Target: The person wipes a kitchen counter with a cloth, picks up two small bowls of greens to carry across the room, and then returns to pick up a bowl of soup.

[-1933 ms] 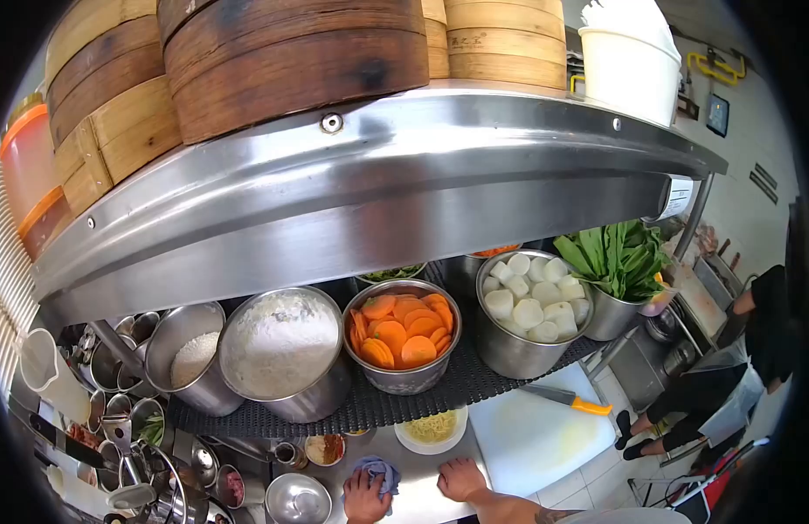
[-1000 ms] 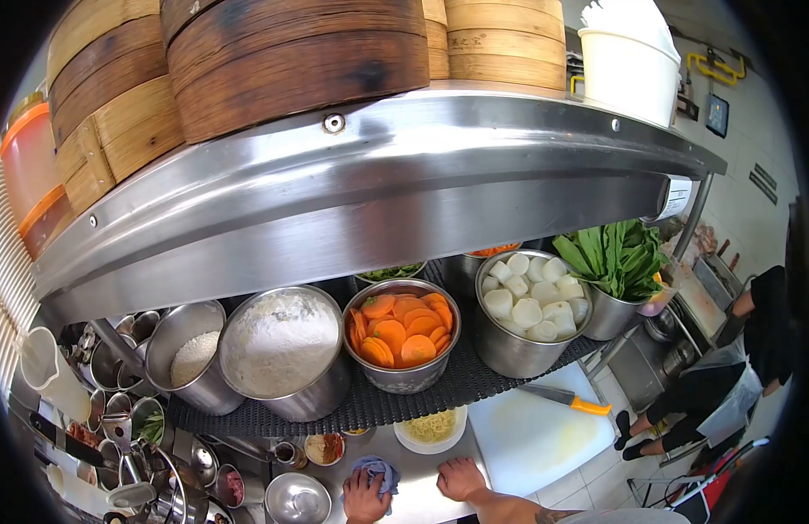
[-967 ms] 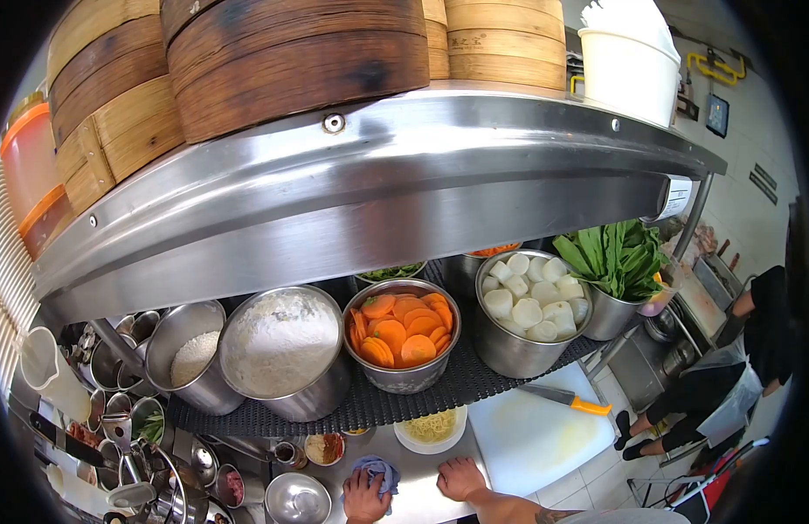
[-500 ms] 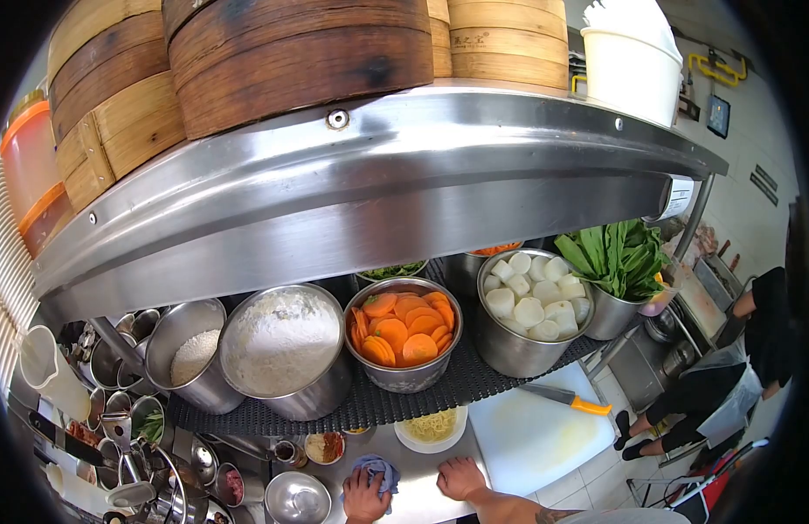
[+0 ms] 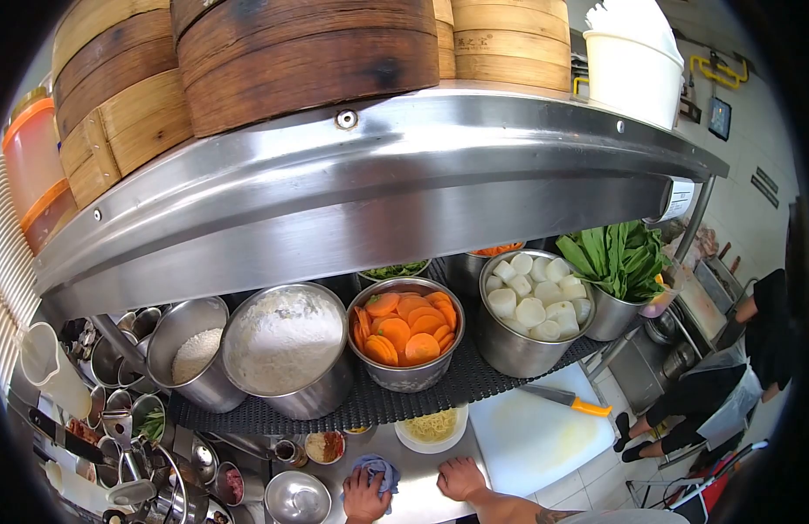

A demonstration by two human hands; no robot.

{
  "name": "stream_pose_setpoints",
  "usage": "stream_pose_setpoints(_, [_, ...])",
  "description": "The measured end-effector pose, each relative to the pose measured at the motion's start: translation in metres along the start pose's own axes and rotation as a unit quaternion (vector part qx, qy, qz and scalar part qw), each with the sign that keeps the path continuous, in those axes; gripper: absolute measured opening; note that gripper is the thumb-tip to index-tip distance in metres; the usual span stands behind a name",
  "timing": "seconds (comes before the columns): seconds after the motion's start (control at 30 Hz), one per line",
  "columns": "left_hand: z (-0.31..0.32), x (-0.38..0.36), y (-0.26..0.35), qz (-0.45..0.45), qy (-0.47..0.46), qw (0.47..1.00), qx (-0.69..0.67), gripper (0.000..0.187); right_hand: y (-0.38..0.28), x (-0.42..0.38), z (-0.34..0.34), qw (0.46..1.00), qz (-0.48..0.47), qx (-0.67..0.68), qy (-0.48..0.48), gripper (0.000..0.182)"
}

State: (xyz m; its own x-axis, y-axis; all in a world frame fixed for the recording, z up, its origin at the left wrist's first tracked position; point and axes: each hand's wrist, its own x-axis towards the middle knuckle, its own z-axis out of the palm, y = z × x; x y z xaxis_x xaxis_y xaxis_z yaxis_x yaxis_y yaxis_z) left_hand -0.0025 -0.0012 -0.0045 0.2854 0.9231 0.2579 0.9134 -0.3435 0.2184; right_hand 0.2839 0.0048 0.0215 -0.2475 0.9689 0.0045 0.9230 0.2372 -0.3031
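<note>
Hand positions are unchanged, suggesting a pause: the left hand (image 5: 365, 499) rests fingers-spread over the cloth (image 5: 386, 474) on the bench (image 5: 418, 489), grip indeterminable; the right hand (image 5: 461, 479) lies loosely open beside it.

The cloth (image 5: 390, 477) lies left of the cutting board (image 5: 531, 445), beneath the knife (image 5: 557, 397).

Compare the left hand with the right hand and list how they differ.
The left hand is on the blue cloth, while the right hand is on the counter with no cloth in view beneath it. The left hand is closer to the metal bowl; the right hand is closer to the cutting board. Both hands are bare, backs facing up.
</note>
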Motion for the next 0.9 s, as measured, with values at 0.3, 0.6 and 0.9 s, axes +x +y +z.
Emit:
stream_pose_setpoints(0.3, [0.0034, 0.0001, 0.0006, -0.008, 0.001, 1.000, -0.004, 0.056, 0.0005, 0.0006, -0.0039, 1.000, 0.000, 0.006, -0.010, 0.026])
stream_pose_setpoints(0.6, [-0.0005, 0.0018, 0.0028, -0.016, -0.009, 1.000, -0.010, 0.055, 0.0009, -0.0001, -0.0038, 1.000, -0.002, 0.007, -0.006, 0.027])
stream_pose_setpoints(0.9, [0.0003, 0.0021, 0.0015, -0.009, -0.016, 1.000, -0.002, 0.056, 0.0023, 0.0006, -0.0011, 1.000, 0.000, 0.002, -0.009, 0.028])
